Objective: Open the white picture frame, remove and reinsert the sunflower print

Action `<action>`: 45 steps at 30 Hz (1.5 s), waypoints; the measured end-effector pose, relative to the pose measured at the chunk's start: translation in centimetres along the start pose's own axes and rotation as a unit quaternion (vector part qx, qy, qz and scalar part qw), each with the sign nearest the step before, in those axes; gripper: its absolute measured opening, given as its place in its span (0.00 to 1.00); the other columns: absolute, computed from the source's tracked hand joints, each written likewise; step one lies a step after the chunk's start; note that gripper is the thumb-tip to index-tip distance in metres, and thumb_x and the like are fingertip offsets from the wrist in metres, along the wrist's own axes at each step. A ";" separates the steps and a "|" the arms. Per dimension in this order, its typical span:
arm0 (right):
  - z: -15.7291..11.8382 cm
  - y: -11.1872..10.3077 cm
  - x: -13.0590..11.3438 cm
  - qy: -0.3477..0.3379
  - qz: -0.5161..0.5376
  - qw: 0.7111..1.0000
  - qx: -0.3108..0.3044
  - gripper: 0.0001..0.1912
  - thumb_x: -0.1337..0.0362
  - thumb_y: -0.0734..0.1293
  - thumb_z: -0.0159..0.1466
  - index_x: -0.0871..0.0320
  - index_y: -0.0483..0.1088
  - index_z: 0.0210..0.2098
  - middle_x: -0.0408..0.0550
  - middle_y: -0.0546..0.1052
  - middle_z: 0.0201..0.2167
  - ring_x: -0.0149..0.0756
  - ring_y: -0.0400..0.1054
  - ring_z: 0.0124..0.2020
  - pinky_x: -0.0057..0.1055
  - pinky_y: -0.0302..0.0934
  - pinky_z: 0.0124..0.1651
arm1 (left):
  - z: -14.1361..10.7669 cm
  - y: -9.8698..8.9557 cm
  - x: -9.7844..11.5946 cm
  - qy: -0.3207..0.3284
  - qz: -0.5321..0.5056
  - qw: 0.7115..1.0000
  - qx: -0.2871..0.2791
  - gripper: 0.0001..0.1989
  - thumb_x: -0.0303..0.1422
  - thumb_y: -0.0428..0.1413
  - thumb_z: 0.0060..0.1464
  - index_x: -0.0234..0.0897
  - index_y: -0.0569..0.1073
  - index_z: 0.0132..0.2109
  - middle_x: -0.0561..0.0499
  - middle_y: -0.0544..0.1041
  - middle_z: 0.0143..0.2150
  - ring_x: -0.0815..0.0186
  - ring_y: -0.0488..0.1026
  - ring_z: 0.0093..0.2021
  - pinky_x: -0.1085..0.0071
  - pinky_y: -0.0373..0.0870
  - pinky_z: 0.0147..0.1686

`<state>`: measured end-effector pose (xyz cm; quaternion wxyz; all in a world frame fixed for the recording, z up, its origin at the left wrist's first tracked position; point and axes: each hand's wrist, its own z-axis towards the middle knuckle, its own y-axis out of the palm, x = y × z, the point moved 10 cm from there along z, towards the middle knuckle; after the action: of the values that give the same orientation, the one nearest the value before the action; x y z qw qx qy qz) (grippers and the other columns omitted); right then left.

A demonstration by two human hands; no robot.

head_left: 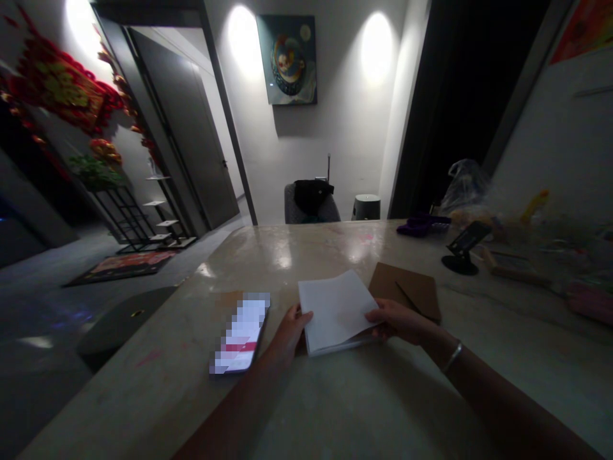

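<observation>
Between my two hands is a stack of white paper (338, 310), held low over the marble-look table (335, 409). My left hand (293, 329) grips its left edge, thumb on top and fingers underneath. On the right edge, my right hand (393, 319) pinches the sheets, and the top sheet lifts a little from those below near the lower right corner. Behind my right hand lies a brown folder or envelope (412, 284) with a thin dark pen-like stick (407, 295) on it. A phone (244, 332) with a lit, blurred screen rests left of my left hand.
A black phone stand (462, 255), a purple item (421, 225), a clear plastic bag (464, 185) and a shallow tray (514, 265) are at the table's right side. Beyond the far edge stands a chair (290, 204); a dark stool (119, 322) is at the left.
</observation>
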<state>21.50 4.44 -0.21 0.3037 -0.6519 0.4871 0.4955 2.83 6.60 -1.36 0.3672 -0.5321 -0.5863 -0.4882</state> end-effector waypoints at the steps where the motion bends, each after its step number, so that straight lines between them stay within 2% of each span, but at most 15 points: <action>1: 0.0 0.0 0.0 -0.001 -0.003 1.000 -0.007 0.11 0.65 0.64 0.48 0.62 0.62 0.32 0.39 0.68 0.20 0.20 0.61 0.15 0.17 0.55 0.16 | 0.0 0.0 0.0 0.002 0.001 1.000 -0.002 0.19 0.28 0.54 0.45 0.33 0.66 0.47 0.41 0.71 0.49 0.57 0.69 0.47 0.64 0.66 0.44; 9: 0.3 0.0 0.4 0.000 -0.005 0.999 -0.037 0.13 0.63 0.65 0.47 0.62 0.63 0.31 0.39 0.67 0.20 0.20 0.60 0.16 0.16 0.54 0.16 | 0.0 0.1 0.0 0.008 0.015 1.000 -0.006 0.18 0.29 0.54 0.45 0.34 0.66 0.46 0.41 0.71 0.49 0.57 0.69 0.47 0.65 0.67 0.42; 14: 0.1 0.7 0.9 0.003 -0.033 0.997 -0.070 0.14 0.61 0.65 0.49 0.62 0.63 0.33 0.40 0.68 0.21 0.21 0.61 0.17 0.16 0.54 0.16 | 0.1 -0.1 0.0 0.012 0.015 1.000 0.003 0.19 0.26 0.53 0.44 0.32 0.65 0.46 0.40 0.72 0.47 0.57 0.70 0.45 0.65 0.67 0.42; 16: 0.1 0.7 1.1 0.011 -0.065 0.996 -0.063 0.15 0.59 0.64 0.51 0.62 0.63 0.35 0.42 0.69 0.23 0.22 0.63 0.17 0.18 0.55 0.17 | 0.2 -0.1 -0.1 0.014 0.019 1.000 0.005 0.18 0.24 0.53 0.43 0.32 0.65 0.46 0.41 0.73 0.45 0.57 0.70 0.45 0.64 0.67 0.42; 19: 0.5 -0.7 0.7 0.010 -0.174 0.984 0.022 0.15 0.56 0.59 0.57 0.62 0.63 0.35 0.44 0.70 0.23 0.25 0.63 0.17 0.21 0.55 0.18 | 0.4 -0.2 0.1 0.023 0.024 0.999 0.003 0.18 0.24 0.53 0.42 0.32 0.66 0.45 0.41 0.73 0.44 0.57 0.70 0.44 0.64 0.66 0.42; 22: 0.5 -3.0 -1.4 -0.039 -0.327 0.929 0.167 0.12 0.58 0.58 0.58 0.62 0.64 0.31 0.48 0.72 0.25 0.30 0.66 0.22 0.24 0.56 0.21 | 0.5 -0.3 0.3 0.038 0.039 0.999 0.001 0.18 0.24 0.53 0.42 0.31 0.66 0.44 0.40 0.73 0.44 0.58 0.71 0.43 0.64 0.66 0.42; 24: 0.3 -3.9 -2.5 -0.077 -0.377 0.894 0.229 0.09 0.62 0.61 0.57 0.62 0.65 0.31 0.50 0.73 0.28 0.33 0.68 0.28 0.25 0.58 0.26 | 0.7 -0.3 0.5 0.048 0.056 0.997 0.000 0.17 0.24 0.53 0.43 0.31 0.66 0.44 0.39 0.73 0.44 0.58 0.70 0.44 0.64 0.66 0.42; 26: 0.4 -4.4 -2.7 -0.100 -0.376 0.887 0.249 0.08 0.63 0.62 0.55 0.61 0.66 0.33 0.50 0.73 0.30 0.34 0.68 0.31 0.26 0.58 0.29 | 0.8 -0.4 0.7 0.054 0.078 0.995 -0.003 0.18 0.25 0.53 0.43 0.32 0.66 0.45 0.40 0.73 0.44 0.58 0.70 0.44 0.64 0.66 0.42; 29: 0.6 -5.0 -2.2 -0.106 -0.374 0.888 0.246 0.09 0.65 0.63 0.54 0.61 0.65 0.35 0.49 0.73 0.28 0.34 0.67 0.28 0.27 0.58 0.28 | 0.8 -0.4 1.3 0.067 0.130 0.989 -0.003 0.18 0.26 0.52 0.43 0.33 0.67 0.45 0.41 0.73 0.44 0.57 0.70 0.44 0.64 0.65 0.42; 36: 0.6 -3.9 -2.2 -0.107 -0.425 0.878 0.193 0.05 0.66 0.63 0.52 0.61 0.66 0.29 0.48 0.72 0.25 0.33 0.66 0.26 0.27 0.56 0.27 | 0.1 -0.3 3.5 0.125 0.292 0.948 0.028 0.16 0.28 0.51 0.44 0.32 0.69 0.44 0.41 0.74 0.43 0.59 0.71 0.40 0.68 0.63 0.39; 41: 0.4 -3.3 -2.2 -0.104 -0.449 0.872 0.162 0.05 0.67 0.62 0.52 0.61 0.67 0.29 0.46 0.72 0.24 0.32 0.65 0.25 0.26 0.55 0.27 | -0.5 0.4 4.5 0.176 0.432 0.884 0.021 0.19 0.29 0.47 0.47 0.35 0.66 0.48 0.43 0.74 0.41 0.60 0.70 0.38 0.68 0.62 0.37; 45: 0.5 -3.1 -2.3 -0.117 -0.456 0.869 0.155 0.03 0.68 0.63 0.51 0.61 0.67 0.27 0.47 0.73 0.26 0.32 0.65 0.28 0.26 0.56 0.29 | -0.8 0.4 4.5 0.174 0.508 0.843 0.027 0.17 0.29 0.45 0.48 0.36 0.65 0.47 0.41 0.73 0.42 0.59 0.69 0.39 0.67 0.61 0.38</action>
<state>24.18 6.68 1.58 0.6476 -0.6836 0.1670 0.2924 2.46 7.02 3.18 0.6739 -0.6518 -0.1735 -0.3015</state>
